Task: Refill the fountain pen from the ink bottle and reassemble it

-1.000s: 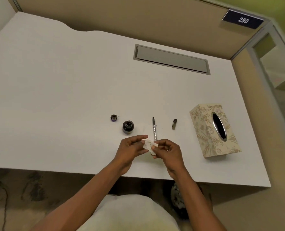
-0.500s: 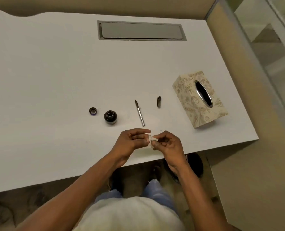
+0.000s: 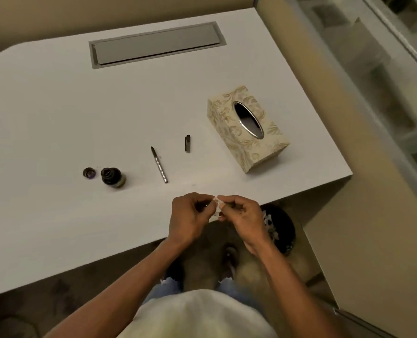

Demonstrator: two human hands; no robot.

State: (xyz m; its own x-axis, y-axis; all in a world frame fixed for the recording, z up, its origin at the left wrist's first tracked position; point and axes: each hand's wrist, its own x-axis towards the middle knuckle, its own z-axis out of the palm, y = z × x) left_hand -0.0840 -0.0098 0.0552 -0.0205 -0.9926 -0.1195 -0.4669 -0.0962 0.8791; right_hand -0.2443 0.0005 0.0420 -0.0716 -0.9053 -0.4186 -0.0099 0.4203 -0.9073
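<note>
The fountain pen (image 3: 159,164) lies uncapped on the white desk (image 3: 56,118), nib pointing away from me. Its dark cap (image 3: 187,143) rests to the right of it. The open ink bottle (image 3: 111,176) stands to the left, with its lid (image 3: 89,172) beside it. At the desk's front edge my left hand (image 3: 186,219) and my right hand (image 3: 241,215) pinch a small crumpled white tissue (image 3: 216,208) between their fingertips. Both hands are well apart from the pen and the bottle.
A patterned tissue box (image 3: 247,128) sits at the right of the desk. A grey cable hatch (image 3: 156,42) is set in the desk's far side. A dark waste bin (image 3: 279,228) stands on the floor under the desk's right corner.
The view has swung right and down, so the desk sits further left. My hands have drawn back to the desk's front edge, and the tissue is more crumpled between my fingers.
</note>
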